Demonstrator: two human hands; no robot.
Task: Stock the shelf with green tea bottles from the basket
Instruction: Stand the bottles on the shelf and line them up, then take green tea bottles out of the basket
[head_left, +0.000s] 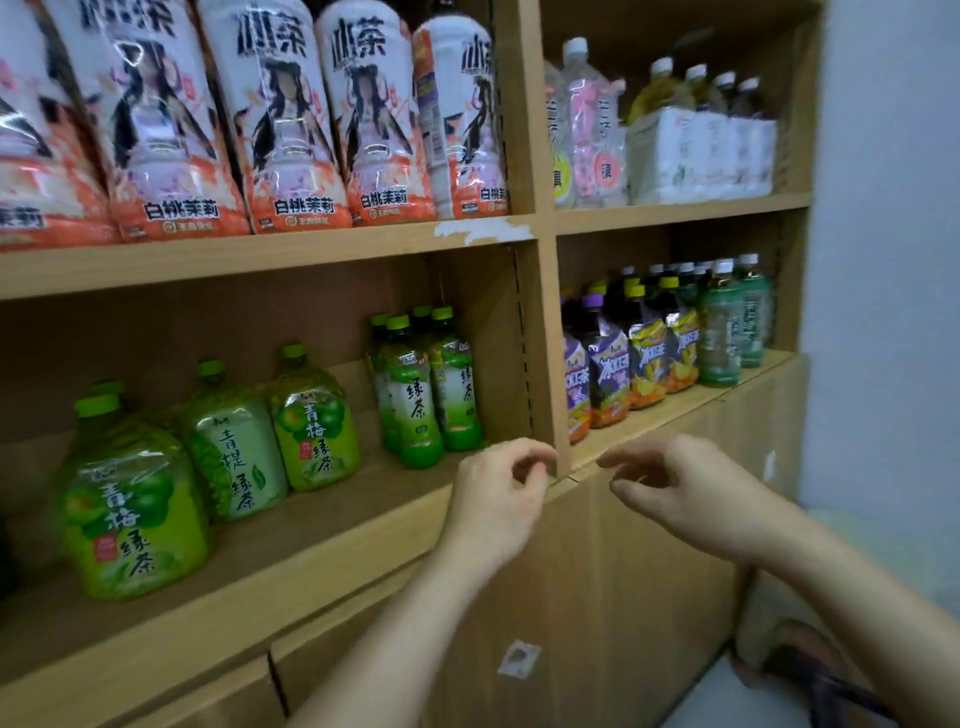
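Several slim green tea bottles (422, 387) with green caps stand clustered at the right end of the lower wooden shelf (332, 514). My left hand (498, 499) hovers just in front of that shelf's edge, below and right of the cluster, fingers loosely curled and holding nothing. My right hand (680, 493) is beside it, in front of the divider post, fingers spread and empty. A dark basket handle (821, 670) shows at the bottom right; the basket's contents are hidden.
Large green plum tea jugs (132, 499) fill the shelf's left part, with bare shelf between them and the slim bottles. White peach tea bottles (280, 119) line the shelf above. Purple and yellow iced tea bottles (623, 358) stand in the right bay. Cabinet doors (597, 597) lie below.
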